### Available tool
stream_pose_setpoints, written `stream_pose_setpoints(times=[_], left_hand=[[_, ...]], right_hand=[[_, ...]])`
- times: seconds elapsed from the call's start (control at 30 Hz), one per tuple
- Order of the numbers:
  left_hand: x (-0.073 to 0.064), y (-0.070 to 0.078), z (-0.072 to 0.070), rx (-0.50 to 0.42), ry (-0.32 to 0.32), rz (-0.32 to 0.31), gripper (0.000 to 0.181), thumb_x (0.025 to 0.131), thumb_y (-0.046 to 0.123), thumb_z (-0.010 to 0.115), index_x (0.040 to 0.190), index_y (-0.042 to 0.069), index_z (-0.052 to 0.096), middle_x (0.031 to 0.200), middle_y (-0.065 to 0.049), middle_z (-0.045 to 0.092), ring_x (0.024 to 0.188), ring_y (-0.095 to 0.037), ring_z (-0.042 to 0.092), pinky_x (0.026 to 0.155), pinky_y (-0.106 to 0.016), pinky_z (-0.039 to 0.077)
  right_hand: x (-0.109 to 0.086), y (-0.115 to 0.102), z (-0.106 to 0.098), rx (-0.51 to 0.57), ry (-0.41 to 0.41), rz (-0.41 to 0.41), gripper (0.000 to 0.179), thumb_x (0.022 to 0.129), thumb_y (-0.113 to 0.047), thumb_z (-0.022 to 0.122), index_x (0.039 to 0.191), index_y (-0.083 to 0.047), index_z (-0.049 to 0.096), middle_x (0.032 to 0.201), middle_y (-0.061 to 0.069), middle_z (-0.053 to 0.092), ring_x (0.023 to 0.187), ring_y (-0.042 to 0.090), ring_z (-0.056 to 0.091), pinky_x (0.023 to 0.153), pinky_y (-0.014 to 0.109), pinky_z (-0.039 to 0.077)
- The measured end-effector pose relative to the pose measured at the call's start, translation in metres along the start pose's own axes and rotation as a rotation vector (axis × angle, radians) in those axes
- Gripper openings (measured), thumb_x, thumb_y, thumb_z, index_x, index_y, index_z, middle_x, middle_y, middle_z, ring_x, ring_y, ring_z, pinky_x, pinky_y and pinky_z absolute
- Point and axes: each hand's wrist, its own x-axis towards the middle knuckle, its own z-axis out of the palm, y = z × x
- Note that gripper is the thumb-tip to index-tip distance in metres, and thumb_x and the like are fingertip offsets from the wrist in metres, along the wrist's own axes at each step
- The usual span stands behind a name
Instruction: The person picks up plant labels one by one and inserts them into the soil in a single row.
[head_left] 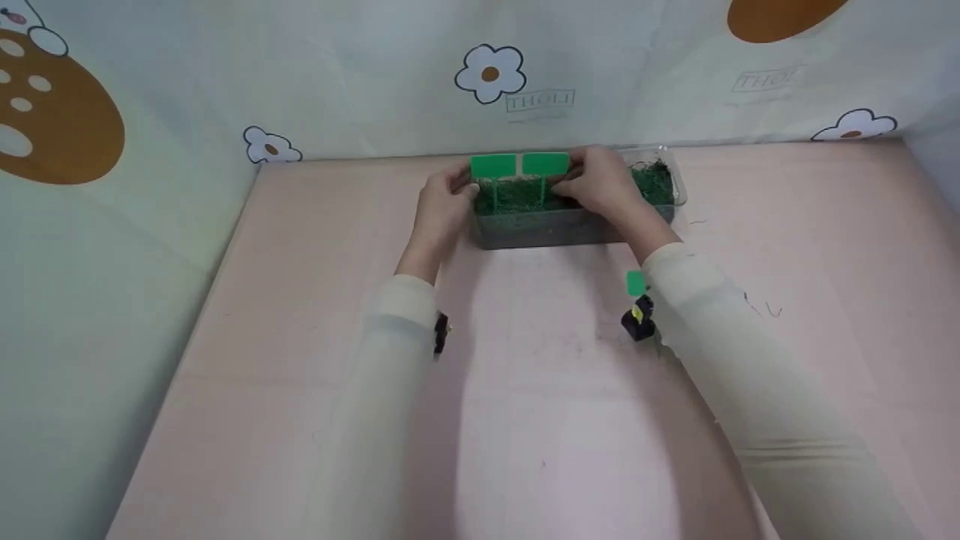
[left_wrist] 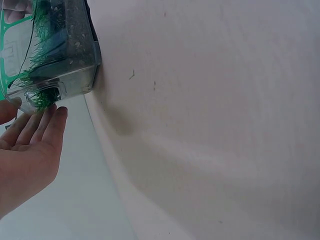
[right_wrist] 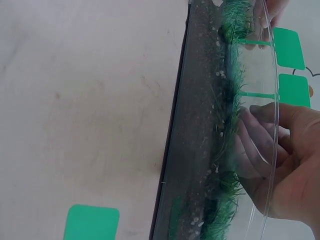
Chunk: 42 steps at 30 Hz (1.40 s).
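Observation:
A clear rectangular box [head_left: 551,229] of dark soil and green grass [head_left: 521,193] stands near the back wall. Two green plant labels, the left label [head_left: 493,166] and the right label [head_left: 545,163], rise upright from the grass side by side. At the box's left end, my left hand [head_left: 439,217] has its fingers fairly straight and near the end wall [left_wrist: 75,85]. My right hand [head_left: 606,184] reaches over the box, beside the right label. Seen through the clear wall, its thumb and fingers [right_wrist: 257,150] are apart over the grass, with nothing visible between them.
Another green label [head_left: 636,283] lies on the pink tabletop [head_left: 540,420] beside the right forearm. Small black devices sit at both wrists. Loose grass strands [head_left: 761,306] lie to the right. A patterned wall covering [head_left: 375,82] stands behind the box.

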Motion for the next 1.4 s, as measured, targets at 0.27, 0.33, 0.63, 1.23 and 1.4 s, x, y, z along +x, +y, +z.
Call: stream_pose_setpoints(times=[0.27,0.33,0.63,1.23,1.4], left_hand=[[0.000,0.000,0.000,-0.005,0.000,-0.003,0.046,0.106,0.013,0.047,0.152,0.013,0.042,0.150,0.000,0.052,0.139,-0.011,0.048,0.115,-0.022,0.042],[0.001,0.000,0.000,0.002,0.000,-0.002,0.046,0.106,0.014,0.047,0.152,0.013,0.042,0.150,-0.001,0.052,0.139,-0.011,0.049,0.115,-0.022,0.042],[0.001,0.000,0.000,0.004,0.002,-0.005,0.045,0.106,0.014,0.047,0.151,0.014,0.044,0.149,0.000,0.054,0.139,-0.011,0.049,0.115,-0.023,0.042],[-0.001,0.003,0.000,-0.040,0.008,-0.048,0.045,0.106,0.013,0.048,0.151,0.016,0.044,0.149,0.001,0.053,0.139,-0.010,0.048,0.115,-0.024,0.043],[-0.001,0.005,-0.001,-0.046,0.006,-0.055,0.044,0.106,0.013,0.048,0.150,0.016,0.045,0.148,0.002,0.054,0.139,-0.010,0.048,0.115,-0.024,0.042]], right_hand=[[-0.002,0.003,-0.007,0.005,0.037,0.005,0.008,0.096,-0.011,0.064,0.096,-0.003,0.064,0.106,0.014,0.067,0.091,0.020,0.059,0.081,0.032,0.051],[-0.002,0.003,-0.009,0.008,0.038,0.015,0.012,0.096,-0.011,0.064,0.103,-0.002,0.066,0.106,0.013,0.066,0.092,0.020,0.058,0.084,0.033,0.052],[-0.007,0.005,-0.019,0.025,0.052,0.014,0.015,0.096,-0.011,0.064,0.108,-0.003,0.069,0.107,0.012,0.067,0.093,0.018,0.059,0.082,0.029,0.052],[-0.013,0.011,-0.033,-0.005,0.066,0.040,0.017,0.097,-0.018,0.065,0.108,-0.006,0.070,0.104,0.008,0.068,0.091,0.015,0.061,0.079,0.025,0.049],[-0.015,0.010,-0.037,-0.003,0.064,0.049,0.017,0.097,-0.019,0.065,0.109,-0.007,0.070,0.106,0.009,0.068,0.094,0.017,0.060,0.083,0.028,0.051]])
